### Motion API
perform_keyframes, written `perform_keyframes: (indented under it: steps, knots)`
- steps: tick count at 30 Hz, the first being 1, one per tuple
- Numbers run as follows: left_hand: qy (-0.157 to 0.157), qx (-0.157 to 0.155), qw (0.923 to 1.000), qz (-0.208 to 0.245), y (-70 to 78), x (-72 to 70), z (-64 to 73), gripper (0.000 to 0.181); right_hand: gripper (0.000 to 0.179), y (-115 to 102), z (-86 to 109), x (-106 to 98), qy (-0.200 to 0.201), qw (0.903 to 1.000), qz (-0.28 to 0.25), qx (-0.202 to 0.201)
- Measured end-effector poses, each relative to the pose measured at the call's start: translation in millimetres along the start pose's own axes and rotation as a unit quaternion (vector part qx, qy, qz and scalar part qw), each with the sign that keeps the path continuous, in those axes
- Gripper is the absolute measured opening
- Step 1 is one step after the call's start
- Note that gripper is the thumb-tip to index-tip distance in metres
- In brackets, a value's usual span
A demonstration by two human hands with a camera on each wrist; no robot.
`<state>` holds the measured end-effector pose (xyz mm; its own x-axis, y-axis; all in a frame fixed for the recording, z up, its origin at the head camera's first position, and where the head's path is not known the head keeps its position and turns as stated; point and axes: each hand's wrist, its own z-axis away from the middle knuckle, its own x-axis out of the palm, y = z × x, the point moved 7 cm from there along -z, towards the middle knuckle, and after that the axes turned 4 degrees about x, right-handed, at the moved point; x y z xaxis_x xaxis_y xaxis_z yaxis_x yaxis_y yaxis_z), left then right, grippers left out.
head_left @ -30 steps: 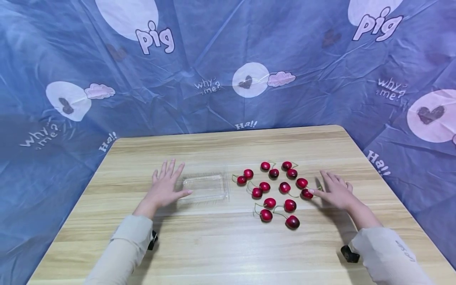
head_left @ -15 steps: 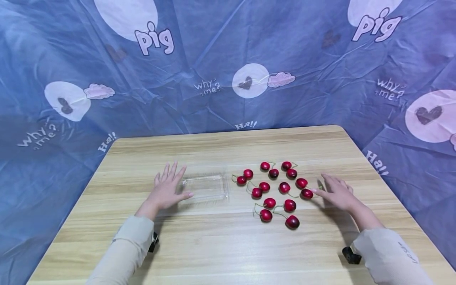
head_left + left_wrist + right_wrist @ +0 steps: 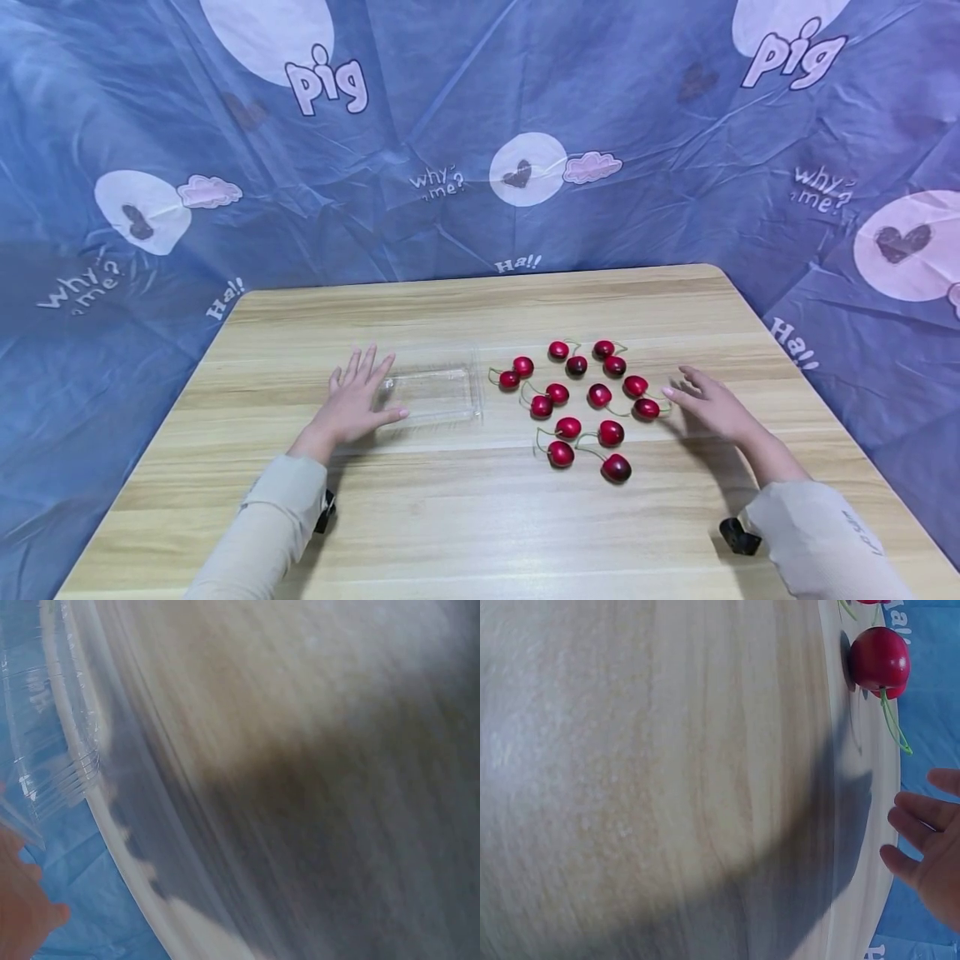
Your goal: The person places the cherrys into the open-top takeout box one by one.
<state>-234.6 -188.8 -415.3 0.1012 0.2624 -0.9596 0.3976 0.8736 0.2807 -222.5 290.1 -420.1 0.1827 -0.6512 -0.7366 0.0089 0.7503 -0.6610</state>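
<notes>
A clear plastic box [image 3: 435, 396] lies on the wooden table, left of the middle. My left hand [image 3: 351, 406] hovers at its left side with fingers spread and the thumb stretched toward the near edge of the box. Several dark red cherries [image 3: 557, 393] with green stems, mostly in pairs, are spread to the right of the box. My right hand [image 3: 708, 407] is at the right of the cherries, holding nothing, its thumb tip near the stem of the rightmost pair [image 3: 646, 408]. In the right wrist view a cherry [image 3: 880, 660] stands beyond the loosely bent fingers.
The light wooden table [image 3: 450, 517] ends at a blue printed curtain [image 3: 420, 225] behind and on both sides. A black wrist camera [image 3: 739, 536] hangs under the right sleeve, another [image 3: 325, 512] under the left.
My right hand has drawn slightly back from the rightmost cherries, its fingers bending a little more. My left hand has shifted slightly right and nearer. The cherries and box have stayed put.
</notes>
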Motion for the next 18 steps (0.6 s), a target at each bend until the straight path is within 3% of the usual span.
perform_keyframes:
  steps: [10,18]
  knots:
    - [0.007,0.004,1.0,0.0,0.1,2.1,-0.3,0.086,0.069,9,2.6,-4,0.015,0.9988,-0.022,0.042]
    - [0.003,0.004,1.0,0.006,-1.6,5.3,-1.7,0.085,0.064,13,1.2,-4,0.022,0.993,-0.107,0.045]
